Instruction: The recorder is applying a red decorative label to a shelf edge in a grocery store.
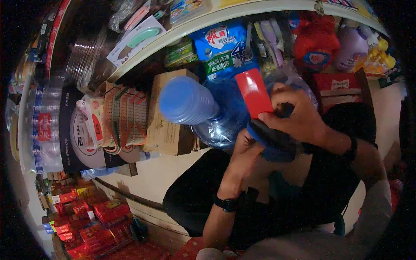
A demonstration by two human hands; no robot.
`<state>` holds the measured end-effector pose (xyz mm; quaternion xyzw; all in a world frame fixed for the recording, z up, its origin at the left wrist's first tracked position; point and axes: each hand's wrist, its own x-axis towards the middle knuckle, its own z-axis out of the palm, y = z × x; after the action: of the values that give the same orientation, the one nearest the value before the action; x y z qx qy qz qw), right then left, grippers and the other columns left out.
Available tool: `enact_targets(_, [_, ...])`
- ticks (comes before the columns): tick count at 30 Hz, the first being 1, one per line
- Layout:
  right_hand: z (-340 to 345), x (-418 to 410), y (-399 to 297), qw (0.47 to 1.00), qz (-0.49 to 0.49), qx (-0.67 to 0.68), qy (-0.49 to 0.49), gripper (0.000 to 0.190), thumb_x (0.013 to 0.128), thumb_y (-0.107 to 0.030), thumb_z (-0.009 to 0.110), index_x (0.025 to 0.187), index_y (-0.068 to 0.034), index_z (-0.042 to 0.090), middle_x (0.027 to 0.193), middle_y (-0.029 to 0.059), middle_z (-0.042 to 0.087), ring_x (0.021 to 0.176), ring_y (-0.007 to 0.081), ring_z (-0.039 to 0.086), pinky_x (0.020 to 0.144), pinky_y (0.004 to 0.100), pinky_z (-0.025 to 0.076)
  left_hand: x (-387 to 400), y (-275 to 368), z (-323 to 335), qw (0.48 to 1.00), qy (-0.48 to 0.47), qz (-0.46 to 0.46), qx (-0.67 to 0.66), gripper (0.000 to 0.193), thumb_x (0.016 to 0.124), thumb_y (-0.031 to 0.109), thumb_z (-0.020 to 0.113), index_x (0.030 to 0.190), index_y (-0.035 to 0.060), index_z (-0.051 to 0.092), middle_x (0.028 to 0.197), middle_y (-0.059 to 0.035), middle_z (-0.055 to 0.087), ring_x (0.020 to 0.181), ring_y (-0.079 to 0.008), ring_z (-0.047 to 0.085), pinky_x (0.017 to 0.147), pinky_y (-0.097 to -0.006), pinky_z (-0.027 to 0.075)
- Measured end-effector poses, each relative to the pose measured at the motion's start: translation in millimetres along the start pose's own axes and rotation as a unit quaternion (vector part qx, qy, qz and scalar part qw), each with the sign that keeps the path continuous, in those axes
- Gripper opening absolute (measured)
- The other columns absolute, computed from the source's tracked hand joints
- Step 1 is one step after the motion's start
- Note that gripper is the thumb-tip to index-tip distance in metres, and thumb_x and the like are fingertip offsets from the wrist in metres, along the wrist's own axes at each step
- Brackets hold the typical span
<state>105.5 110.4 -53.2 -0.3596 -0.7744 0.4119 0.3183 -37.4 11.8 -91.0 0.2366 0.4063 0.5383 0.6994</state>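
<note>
My right hand (300,115) pinches a flat, glossy red card or packet (255,92) between thumb and fingers. Below it, my left hand (242,154) grips the near side of a dark item with a blue edge (273,135), too dim to name exactly. The red piece stands just above this item; whether they touch is unclear. Behind both hands is a large clear blue plastic bottle (216,131), with a ribbed blue plastic cylinder (187,100) at its neck. My dark-clothed knees (195,191) are on either side of my hands.
A shelf edge (195,31) curves overhead. Under it are a blue detergent bag (224,48), brushes (273,42), and red (315,42) and purple (352,48) bottles. At left stand a cardboard box (167,136), woven basket (125,117) and wrapped bottles (47,130); red packages (112,209) lie lower left.
</note>
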Motion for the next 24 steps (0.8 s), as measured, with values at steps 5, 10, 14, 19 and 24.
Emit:
enact_targets(5, [-2, -1, -1, 0.997, 0.001, 0.039, 0.062, 0.014, 0.067, -0.009, 0.072, 0.069, -0.001, 0.060, 0.070, 0.0043, 0.052, 0.064, 0.0130, 0.049, 0.058, 0.0264, 0.039, 3, 7, 5, 0.989, 0.030, -0.029, 0.139, 0.014, 0.081, -0.003, 0.053, 0.087, 0.0037, 0.063, 0.081, 0.0026, 0.062, 0.072, -0.0044, 0.056, 0.064, -0.0207, 0.044])
enact_targets(10, [-26, 13, -2, 0.990, 0.040, -0.010, 0.132, 0.024, 0.068, -0.020, 0.074, 0.068, -0.001, 0.060, 0.072, 0.0078, 0.058, 0.069, 0.0172, 0.057, 0.063, 0.0293, 0.045, 3, 22, 6, 0.964, -0.010, -0.053, 0.260, 0.017, 0.079, -0.006, 0.050, 0.085, 0.0025, 0.063, 0.080, 0.0028, 0.062, 0.072, -0.0033, 0.055, 0.062, -0.0200, 0.044])
enact_targets(14, [-8, 12, 1, 0.988, 0.080, 0.134, 0.018, 0.016, 0.080, -0.015, 0.063, 0.089, -0.001, 0.063, 0.084, 0.0047, 0.059, 0.081, 0.0086, 0.054, 0.074, 0.0246, 0.043, 0, 27, 21, 0.981, 0.046, -0.055, 0.178, 0.022, 0.078, -0.008, 0.046, 0.088, 0.0025, 0.062, 0.079, 0.0040, 0.060, 0.070, -0.0035, 0.053, 0.062, -0.0196, 0.042])
enact_targets(19, [11, -3, 3, 0.994, -0.012, 0.038, -0.097, 0.022, 0.085, -0.021, 0.057, 0.097, -0.003, 0.064, 0.091, 0.0112, 0.062, 0.085, 0.0210, 0.060, 0.079, 0.0291, 0.044, 0, 25, 20, 0.973, 0.083, -0.078, 0.202, 0.025, 0.077, -0.009, 0.042, 0.090, 0.0018, 0.061, 0.081, 0.0029, 0.059, 0.075, -0.0060, 0.054, 0.065, -0.0225, 0.044])
enact_targets(24, [-15, 14, -10, 0.995, 0.058, 0.001, -0.083, 0.019, 0.086, -0.020, 0.056, 0.089, -0.003, 0.066, 0.087, 0.0105, 0.063, 0.083, 0.0185, 0.061, 0.075, 0.0295, 0.045, -4, 27, 20, 0.963, 0.066, -0.079, 0.247, 0.021, 0.077, -0.007, 0.043, 0.088, 0.0001, 0.060, 0.080, 0.0021, 0.058, 0.075, -0.0067, 0.053, 0.065, -0.0231, 0.043])
